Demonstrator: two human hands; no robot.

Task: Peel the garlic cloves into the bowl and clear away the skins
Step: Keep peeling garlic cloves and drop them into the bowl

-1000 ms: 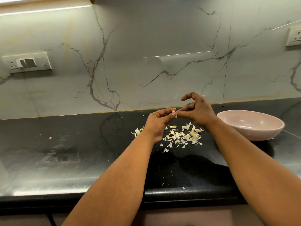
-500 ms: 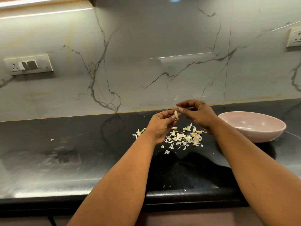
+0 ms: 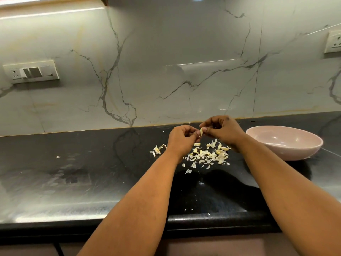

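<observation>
Pink bowl (image 3: 287,145) right of the garlic skins (image 3: 208,156) (scattered); my right hand (image 3: 221,132) now pinches the garlic clove (image 3: 201,131), my left hand (image 3: 182,138) curled beside it.

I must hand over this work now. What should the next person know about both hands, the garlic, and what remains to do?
Left hand: fingers curled, touching the garlic clove from the left; whether it really grips cannot be told.
Right hand: pinches the same clove, held above the counter.
Pile of skins lies on the counter under the hands, with some cloves mixed in; a smaller scrap cluster lies to its left.
Pink bowl stands to the right; no peeled cloves show in the part of it that is visible.
Left: finish this clove, drop it in the bowl, peel the rest, clear away the skins.
</observation>
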